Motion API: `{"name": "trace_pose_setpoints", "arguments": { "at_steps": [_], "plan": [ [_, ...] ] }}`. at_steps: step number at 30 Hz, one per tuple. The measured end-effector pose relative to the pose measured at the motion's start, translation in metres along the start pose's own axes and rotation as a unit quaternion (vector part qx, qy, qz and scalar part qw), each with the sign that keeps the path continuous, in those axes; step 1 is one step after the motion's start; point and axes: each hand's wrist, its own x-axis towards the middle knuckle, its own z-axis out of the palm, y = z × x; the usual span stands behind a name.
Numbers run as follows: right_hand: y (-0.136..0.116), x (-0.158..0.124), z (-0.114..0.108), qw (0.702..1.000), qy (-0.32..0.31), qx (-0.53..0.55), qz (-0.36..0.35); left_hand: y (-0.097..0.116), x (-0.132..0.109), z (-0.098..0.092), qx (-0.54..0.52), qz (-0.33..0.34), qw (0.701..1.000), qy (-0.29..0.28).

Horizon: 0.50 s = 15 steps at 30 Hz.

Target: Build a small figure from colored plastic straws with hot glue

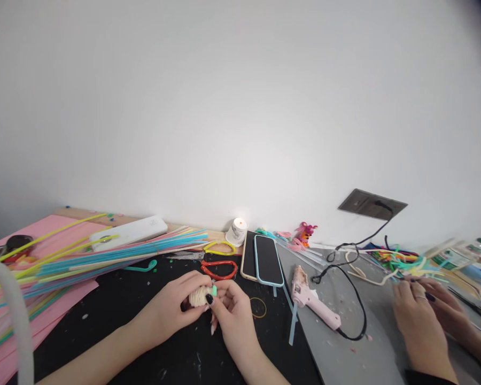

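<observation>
Close together over the black work surface, my two hands hold a small cream piece that looks like a tightly coiled pipe cleaner. My left hand wraps round its left side, thumb below and fingers above. With thumb and fingers closed, my right hand grips the right end, where a bit of mint green shows. The fingers partly cover the piece. Just beyond lie scissors with red handles, and a thin rubber band is to the right.
Pipe cleaners are heaped at left over pink sheets, near a white box. Further back are a paper cup and phones. A corded pink glue gun lies right. Another person's hands work at far right.
</observation>
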Motion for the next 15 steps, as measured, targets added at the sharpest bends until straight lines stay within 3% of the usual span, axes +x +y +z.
{"name": "trace_pose_setpoints", "arguments": {
  "at_steps": [15],
  "plan": [
    [-0.001,0.001,0.000,1.000,-0.002,0.000,0.002,0.011,0.000,-0.006,0.001,-0.008,1.000,-0.005]
  ]
}}
